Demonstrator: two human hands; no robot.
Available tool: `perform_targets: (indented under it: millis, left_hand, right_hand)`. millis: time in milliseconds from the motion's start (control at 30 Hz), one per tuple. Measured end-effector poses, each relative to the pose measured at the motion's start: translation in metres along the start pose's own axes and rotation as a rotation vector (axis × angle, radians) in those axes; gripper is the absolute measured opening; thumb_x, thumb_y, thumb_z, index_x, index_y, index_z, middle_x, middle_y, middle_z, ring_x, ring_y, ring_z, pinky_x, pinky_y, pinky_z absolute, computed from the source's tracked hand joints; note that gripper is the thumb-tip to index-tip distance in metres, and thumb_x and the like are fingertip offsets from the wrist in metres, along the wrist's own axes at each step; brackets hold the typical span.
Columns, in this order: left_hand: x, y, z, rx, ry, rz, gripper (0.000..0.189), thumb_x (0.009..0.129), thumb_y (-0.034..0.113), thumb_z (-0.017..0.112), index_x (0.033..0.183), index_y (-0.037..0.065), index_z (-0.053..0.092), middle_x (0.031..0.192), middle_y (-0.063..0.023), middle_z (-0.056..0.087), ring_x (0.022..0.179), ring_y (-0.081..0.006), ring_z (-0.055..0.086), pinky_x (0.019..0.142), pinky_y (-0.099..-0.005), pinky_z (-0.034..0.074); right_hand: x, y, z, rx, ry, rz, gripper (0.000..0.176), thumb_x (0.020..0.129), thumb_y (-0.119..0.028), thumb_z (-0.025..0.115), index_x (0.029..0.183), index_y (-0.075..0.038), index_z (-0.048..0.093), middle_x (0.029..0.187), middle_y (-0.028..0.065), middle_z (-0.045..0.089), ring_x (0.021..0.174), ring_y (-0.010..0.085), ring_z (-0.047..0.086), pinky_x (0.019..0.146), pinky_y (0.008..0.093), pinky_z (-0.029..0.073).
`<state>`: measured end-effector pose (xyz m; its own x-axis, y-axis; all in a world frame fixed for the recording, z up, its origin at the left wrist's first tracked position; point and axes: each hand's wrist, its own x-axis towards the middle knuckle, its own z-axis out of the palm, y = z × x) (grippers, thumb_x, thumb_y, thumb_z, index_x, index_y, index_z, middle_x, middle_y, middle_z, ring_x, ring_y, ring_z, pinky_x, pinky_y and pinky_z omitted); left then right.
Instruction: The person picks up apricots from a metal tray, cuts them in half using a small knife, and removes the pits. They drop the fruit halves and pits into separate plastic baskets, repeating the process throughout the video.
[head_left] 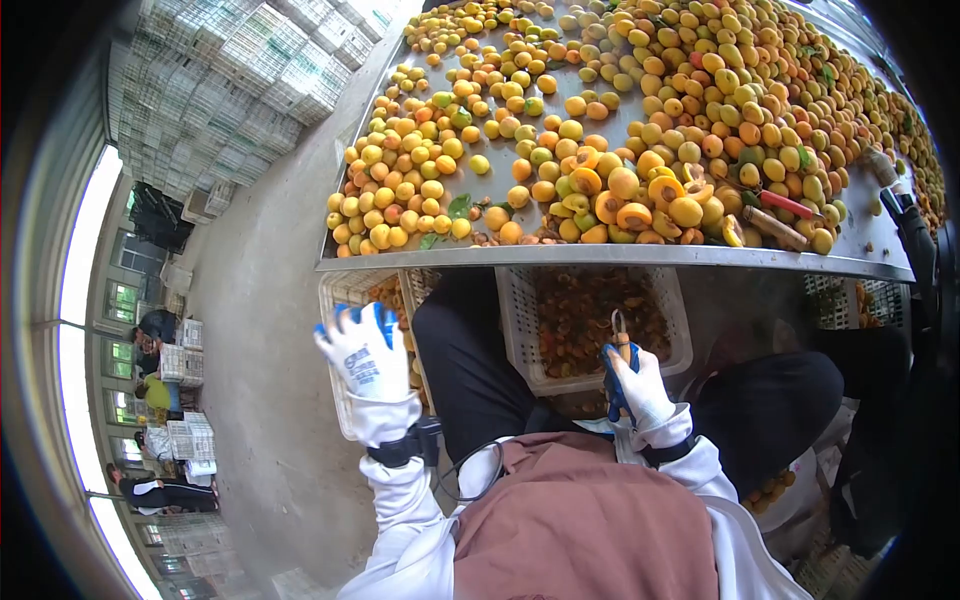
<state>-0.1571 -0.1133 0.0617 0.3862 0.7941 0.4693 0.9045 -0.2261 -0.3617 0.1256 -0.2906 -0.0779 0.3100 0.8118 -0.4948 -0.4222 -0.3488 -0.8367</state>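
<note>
Head view: my right grip point(640, 392) is closed around a small tool point(619, 342), just short of a crate point(515, 322); my left grip point(362, 355) hangs open, empty. Beyond both, fruit point(600, 150) covers the bench point(600, 256).

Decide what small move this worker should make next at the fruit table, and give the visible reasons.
Probably raise the left hand to the fruit at the near edge of the table and take one. That hand is open and empty below the table, while the right hand grips small snips, tips up, above a crate. The tool looks ready but has nothing to cut.
</note>
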Motion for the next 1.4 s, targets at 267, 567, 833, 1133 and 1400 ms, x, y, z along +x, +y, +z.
perform_targets:
  millis: [267,567,833,1133,1400]
  left_hand:
    - [0.093,0.080,0.037,-0.411,0.061,0.325,0.046,0.080,0.032,0.079,0.120,0.014,0.064,0.117,-0.0109,0.063,0.114,-0.0325,0.055,0.099,-0.0483,0.038]
    - [0.163,0.230,0.063,-0.503,-0.219,0.512,0.060,0.090,0.044,0.066,0.139,0.014,0.052,0.125,-0.0121,0.063,0.116,-0.0309,0.058,0.100,-0.0475,0.041]
    - [0.154,0.231,0.051,-0.723,-0.177,0.341,0.046,0.086,0.024,0.073,0.127,0.008,0.057,0.112,-0.0138,0.065,0.104,-0.0295,0.066,0.086,-0.0419,0.052]
    - [0.031,0.163,0.016,-2.619,-0.941,-0.749,0.021,0.100,0.020,0.058,0.115,0.006,0.062,0.097,-0.0107,0.068,0.074,-0.0208,0.068,0.066,-0.0358,0.058]
    - [-0.029,0.180,0.030,-2.644,-1.062,-0.889,0.041,0.104,0.039,0.052,0.126,0.006,0.059,0.101,-0.0133,0.067,0.080,-0.0276,0.069,0.079,-0.0427,0.059]
  right_hand:
    - [-0.001,-0.007,0.011,-0.119,-0.090,-0.019,0.022,0.098,-0.025,0.065,0.091,-0.004,0.060,0.063,-0.0004,0.054,0.050,0.0088,0.051,0.047,0.0266,0.041]
    - [0.002,0.004,0.001,-0.159,-0.047,-0.046,0.024,0.097,-0.026,0.065,0.094,-0.003,0.062,0.065,0.0009,0.056,0.055,0.0089,0.052,0.051,0.0278,0.043]
    - [0.002,0.001,0.003,-0.239,-0.038,-0.091,0.023,0.096,-0.022,0.066,0.098,0.000,0.064,0.067,0.0035,0.059,0.059,0.0110,0.054,0.056,0.0300,0.044]
    - [-0.005,0.002,0.010,-0.220,0.077,-0.329,0.024,0.095,-0.013,0.065,0.113,0.003,0.062,0.078,0.0059,0.062,0.072,0.0115,0.057,0.068,0.0284,0.048]
    - [-0.022,-0.018,0.025,-0.331,-0.240,-0.269,0.023,0.098,-0.015,0.059,0.113,0.002,0.061,0.083,0.0104,0.066,0.077,0.0174,0.064,0.073,0.0323,0.051]
